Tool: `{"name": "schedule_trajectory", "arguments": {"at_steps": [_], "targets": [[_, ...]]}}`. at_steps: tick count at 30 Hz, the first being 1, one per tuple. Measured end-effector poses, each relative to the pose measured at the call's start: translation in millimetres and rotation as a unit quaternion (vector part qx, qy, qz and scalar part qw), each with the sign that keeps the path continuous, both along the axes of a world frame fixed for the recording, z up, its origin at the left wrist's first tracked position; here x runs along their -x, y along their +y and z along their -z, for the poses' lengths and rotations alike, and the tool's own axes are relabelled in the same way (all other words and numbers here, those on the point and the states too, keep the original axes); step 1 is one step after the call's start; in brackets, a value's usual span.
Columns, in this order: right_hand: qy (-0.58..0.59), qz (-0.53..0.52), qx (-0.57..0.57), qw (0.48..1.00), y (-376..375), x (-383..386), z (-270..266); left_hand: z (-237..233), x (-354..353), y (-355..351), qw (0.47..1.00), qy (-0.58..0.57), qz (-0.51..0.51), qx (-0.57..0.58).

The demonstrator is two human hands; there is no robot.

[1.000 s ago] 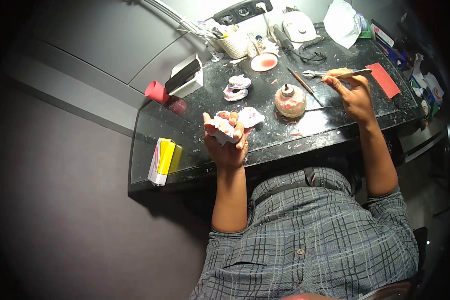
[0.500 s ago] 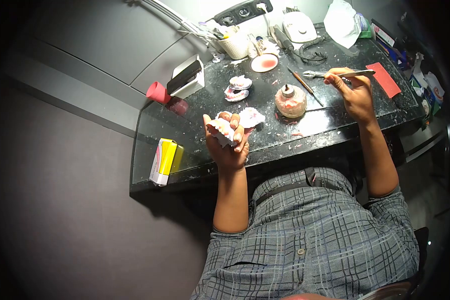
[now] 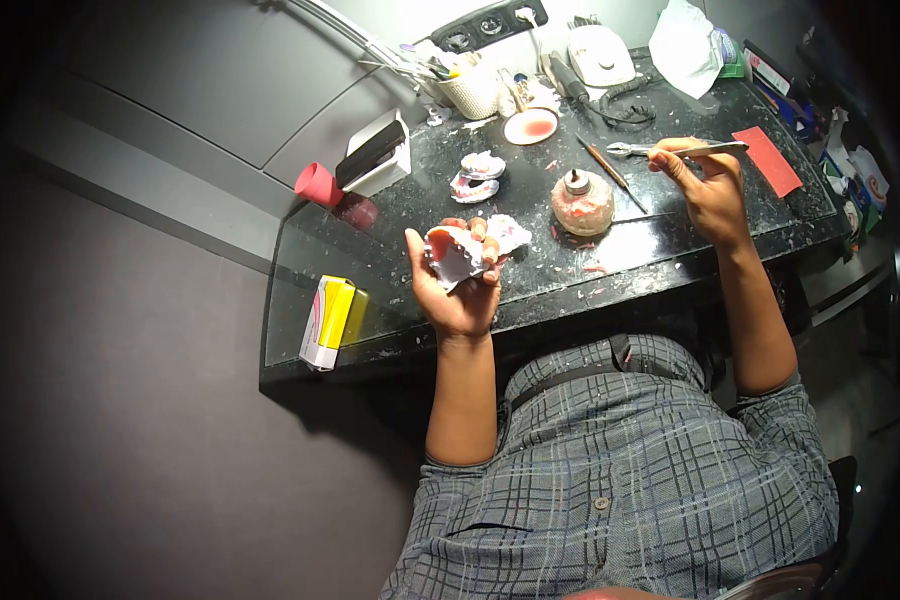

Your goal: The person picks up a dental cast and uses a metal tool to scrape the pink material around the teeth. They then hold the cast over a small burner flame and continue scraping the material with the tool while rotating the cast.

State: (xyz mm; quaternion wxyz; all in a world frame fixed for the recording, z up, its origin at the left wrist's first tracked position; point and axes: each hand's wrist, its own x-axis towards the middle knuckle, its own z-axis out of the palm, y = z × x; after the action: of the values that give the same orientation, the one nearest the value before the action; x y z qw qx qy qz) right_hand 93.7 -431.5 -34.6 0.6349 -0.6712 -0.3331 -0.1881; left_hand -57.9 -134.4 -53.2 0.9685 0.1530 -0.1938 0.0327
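Note:
My left hand [image 3: 460, 300] is wrapped around a white plaster dental cast [image 3: 457, 262] with pink-orange wax along its arch, its hollow side facing up. Just behind the fingers another white and pink cast [image 3: 508, 234] lies on the bench. Between thumb and fingers of my right hand [image 3: 715, 195] is a slim metal wax knife [image 3: 710, 150], held nearly level above the bench, its spoon-like end pointing left. Nearest between the hands stands a round glass spirit burner [image 3: 582, 208], its wick holder on top and pink bits on the glass.
A paired dental model [image 3: 477, 178] and a round dish with pink wax [image 3: 530, 126] sit farther back. A brown-handled tool [image 3: 605, 162] lies behind the burner, a pink wax sheet [image 3: 768, 162] to the right. At left are a yellow-white box [image 3: 328, 322] and red cup [image 3: 317, 184].
My left hand has turned the cast, so its hollow inner side now shows instead of its tooth edge. The right hand with the wax knife stays almost still.

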Motion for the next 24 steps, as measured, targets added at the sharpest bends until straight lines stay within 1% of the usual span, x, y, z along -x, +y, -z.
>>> {"name": "schedule_trajectory", "arguments": {"at_steps": [12,15,24], "targets": [[-0.002,0.003,0.013,1.0,-0.1,1.9,-2.2,-2.8,0.4,-2.8,1.0,0.003,-0.016,-0.025],[-0.005,0.004,0.012,1.0,-0.2,1.8,-1.9,-5.9,1.7,-5.0,0.999,0.029,-0.014,0.008],[-0.003,0.006,0.017,1.0,0.3,2.6,-2.7,-4.1,0.5,-4.4,1.0,0.01,-0.014,-0.003]]}}
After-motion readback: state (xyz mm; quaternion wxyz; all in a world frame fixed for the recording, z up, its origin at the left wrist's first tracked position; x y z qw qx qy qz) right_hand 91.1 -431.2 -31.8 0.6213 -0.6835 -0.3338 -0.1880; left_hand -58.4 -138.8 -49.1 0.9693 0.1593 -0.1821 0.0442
